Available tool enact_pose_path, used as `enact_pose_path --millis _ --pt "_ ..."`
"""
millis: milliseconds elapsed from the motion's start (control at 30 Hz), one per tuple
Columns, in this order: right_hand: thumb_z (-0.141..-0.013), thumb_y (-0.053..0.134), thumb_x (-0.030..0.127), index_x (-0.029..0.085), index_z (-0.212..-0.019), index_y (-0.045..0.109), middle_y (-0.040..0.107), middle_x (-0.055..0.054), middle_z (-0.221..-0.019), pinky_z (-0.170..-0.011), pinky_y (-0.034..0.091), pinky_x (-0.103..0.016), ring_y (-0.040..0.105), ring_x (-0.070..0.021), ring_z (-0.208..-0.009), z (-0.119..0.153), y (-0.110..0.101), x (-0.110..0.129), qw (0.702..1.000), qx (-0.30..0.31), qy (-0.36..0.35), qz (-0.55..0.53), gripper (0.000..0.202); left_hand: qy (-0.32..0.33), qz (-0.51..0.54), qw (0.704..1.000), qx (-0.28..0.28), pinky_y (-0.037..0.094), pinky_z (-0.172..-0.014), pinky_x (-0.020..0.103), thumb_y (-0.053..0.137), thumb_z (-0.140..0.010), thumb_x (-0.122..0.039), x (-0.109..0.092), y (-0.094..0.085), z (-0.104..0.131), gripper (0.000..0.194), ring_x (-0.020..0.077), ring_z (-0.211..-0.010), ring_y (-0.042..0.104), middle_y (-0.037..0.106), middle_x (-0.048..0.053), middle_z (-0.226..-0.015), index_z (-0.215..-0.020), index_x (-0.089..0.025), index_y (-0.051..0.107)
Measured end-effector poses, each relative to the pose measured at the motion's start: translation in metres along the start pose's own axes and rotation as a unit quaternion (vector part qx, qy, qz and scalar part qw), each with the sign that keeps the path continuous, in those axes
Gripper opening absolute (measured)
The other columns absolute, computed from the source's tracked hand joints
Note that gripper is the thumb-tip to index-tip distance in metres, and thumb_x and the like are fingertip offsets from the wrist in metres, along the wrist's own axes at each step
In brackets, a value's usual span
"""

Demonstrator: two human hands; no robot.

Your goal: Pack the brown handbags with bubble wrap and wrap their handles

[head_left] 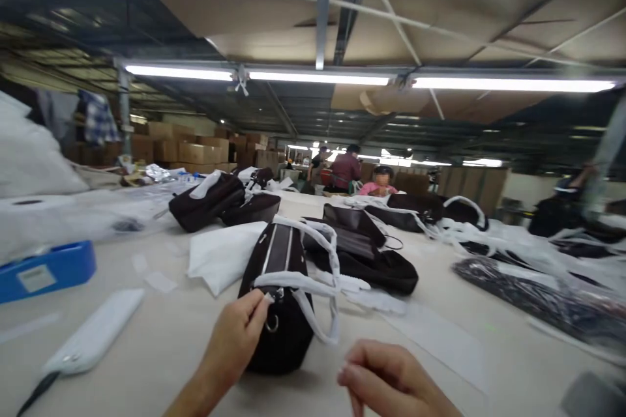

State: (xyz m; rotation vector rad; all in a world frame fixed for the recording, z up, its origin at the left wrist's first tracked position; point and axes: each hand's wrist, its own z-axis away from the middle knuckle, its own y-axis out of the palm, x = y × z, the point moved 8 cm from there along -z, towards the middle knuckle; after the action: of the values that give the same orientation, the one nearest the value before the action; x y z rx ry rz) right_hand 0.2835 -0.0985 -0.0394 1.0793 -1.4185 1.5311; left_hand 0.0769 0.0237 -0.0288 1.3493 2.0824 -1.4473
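A black handbag [281, 339] stands end-on in front of me, with a zipper along its top and a metal ring on its near end. Its handles [335, 273] are wrapped in white material. My left hand [237, 332] is closed in a pinch at the near end of the zipper, and a small white piece shows at the fingertips. My right hand [388, 378] is apart from the bag, to its lower right. Its fingers are curled in towards the thumb, and whatever may be between them is hidden.
More black bags lie behind [362, 247], at the back left [210, 199] and back right [411, 208]. A white pouch [222, 254] touches this bag's left side. A blue tape dispenser [63, 267] and a white tool with a black cord [95, 332] are left. Plastic-wrapped goods [528, 293] lie right.
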Motion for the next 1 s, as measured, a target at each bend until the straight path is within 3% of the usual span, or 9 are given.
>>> enact_pose_path --millis 67,133,300,500,733,1000 --pt "-0.077 0.062 0.053 0.019 -0.072 0.068 0.066 -0.004 -0.063 -0.062 0.038 -0.028 0.052 -0.0169 -0.063 -0.042 0.034 0.042 0.998 -0.008 -0.063 -0.02 0.034 -0.01 0.006 1.0 0.006 0.035 -0.058 0.026 0.031 -0.092 -0.046 -0.004 0.005 0.004 0.038 0.0151 -0.058 0.047 0.045 -0.003 -0.058 -0.062 -0.022 0.036" --pt "-0.076 0.06 0.041 0.018 -0.064 0.066 0.065 -0.003 -0.059 -0.061 0.037 -0.027 0.052 -0.015 -0.06 -0.073 0.051 0.058 0.996 -0.028 -0.088 -0.01 0.026 -0.018 0.011 1.0 0.015 0.035 -0.058 0.027 0.03 -0.092 -0.044 -0.004 0.007 0.008 0.037 0.0156 -0.058 0.048 0.047 -0.002 -0.058 -0.063 -0.022 0.037" --pt "-0.075 0.054 0.022 0.017 -0.053 0.062 0.064 0.0 -0.055 -0.056 0.033 -0.025 0.048 -0.0109 -0.052 -0.115 0.061 0.046 0.997 -0.024 -0.049 0.051 0.023 -0.02 -0.015 0.999 0.02 0.034 -0.059 0.028 0.027 -0.095 -0.04 0.0 0.007 0.013 0.036 0.0177 -0.061 0.054 0.053 0.0 -0.062 -0.065 -0.023 0.039" --pt "-0.075 0.054 0.022 0.016 -0.053 0.06 0.06 0.001 -0.049 -0.052 0.029 -0.023 0.047 -0.0088 -0.048 -0.12 0.065 0.046 0.999 -0.015 0.012 0.041 0.024 0.013 -0.109 0.994 -0.014 0.029 -0.055 0.03 0.024 -0.098 -0.031 0.004 0.011 0.016 0.035 0.019 -0.058 0.058 0.061 0.002 -0.063 -0.069 -0.024 0.043" --pt "-0.069 0.063 0.037 0.015 -0.07 0.065 0.06 0.001 -0.058 -0.046 0.016 -0.023 0.034 -0.0056 -0.046 -0.112 0.063 0.049 0.994 0.07 0.008 -0.082 0.023 0.042 -0.148 0.987 -0.046 0.027 -0.052 0.029 0.03 -0.099 -0.025 -0.002 0.007 0.019 0.034 0.0184 -0.055 0.062 0.063 0.001 -0.061 -0.07 -0.023 0.048" --pt "-0.067 0.062 0.026 0.015 -0.057 0.061 0.057 0.001 -0.051 -0.047 0.017 -0.023 0.034 -0.006 -0.046 -0.117 0.062 0.044 0.997 0.057 0.043 -0.031 0.015 0.123 -0.221 0.958 -0.136 0.024 -0.048 0.03 0.038 -0.091 -0.01 -0.021 0.007 0.026 0.029 0.0166 -0.046 0.057 0.059 -0.001 -0.055 -0.069 -0.023 0.051"
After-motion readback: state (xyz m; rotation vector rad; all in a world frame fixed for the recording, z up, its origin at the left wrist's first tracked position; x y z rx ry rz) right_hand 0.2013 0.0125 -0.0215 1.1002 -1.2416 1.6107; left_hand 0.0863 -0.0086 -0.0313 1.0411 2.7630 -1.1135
